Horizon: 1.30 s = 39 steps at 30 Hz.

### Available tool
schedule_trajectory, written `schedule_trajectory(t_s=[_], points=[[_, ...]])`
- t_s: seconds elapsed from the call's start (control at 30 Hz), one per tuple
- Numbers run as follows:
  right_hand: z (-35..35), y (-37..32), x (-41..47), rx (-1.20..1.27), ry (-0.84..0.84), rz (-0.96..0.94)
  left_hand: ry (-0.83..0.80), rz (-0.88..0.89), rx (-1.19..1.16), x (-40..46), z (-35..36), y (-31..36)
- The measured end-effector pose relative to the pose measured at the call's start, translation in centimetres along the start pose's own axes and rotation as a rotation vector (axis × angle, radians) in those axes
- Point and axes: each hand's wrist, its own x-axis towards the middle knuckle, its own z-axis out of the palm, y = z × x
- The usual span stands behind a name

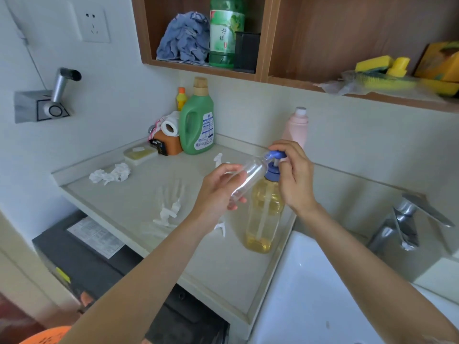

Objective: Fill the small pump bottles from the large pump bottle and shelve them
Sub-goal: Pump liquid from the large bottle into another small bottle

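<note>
Nearest, the left hand (218,188) is wrapped around a small clear bottle (246,177), tilted so its open neck points up toward the spout of the large pump bottle (264,209). That large bottle stands on the table (139,202) beside the sink (310,294), with yellow liquid low in it. The right hand (293,175) curls over its blue pump head (275,155), fingers pinching the top. To fill well, I would keep the small bottle's mouth right under the spout, hold it steady, and press in slow, full strokes so nothing dribbles down the outside. With so little liquid left, the dip tube may draw air, so patience helps. White pump tops (169,213) lie on the table just left of the hands. Farther back stands a green detergent jug (197,122), and above it the wooden shelf (206,67) where filled bottles should go.
</note>
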Motion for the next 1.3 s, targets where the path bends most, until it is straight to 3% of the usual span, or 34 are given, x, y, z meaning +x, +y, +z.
schedule_trajectory(t_s=[0.4,0.6,0.77,1.3], points=[[1.6,0.6,-2.2,0.015,0.110,0.007,-0.035,-0.096,-0.211,0.1,0.7,-1.1],[1.9,0.9,-2.5,-0.019,0.143,-0.030,-0.016,-0.149,-0.174,0.3,0.5,-1.1],[1.3,0.1,-2.2,-0.033,0.076,-0.015,-0.044,-0.190,-0.168,0.1,0.4,-0.5],[1.6,0.9,-2.0,-0.051,0.135,-0.001,0.010,-0.129,-0.120,0.2,0.3,-1.0]])
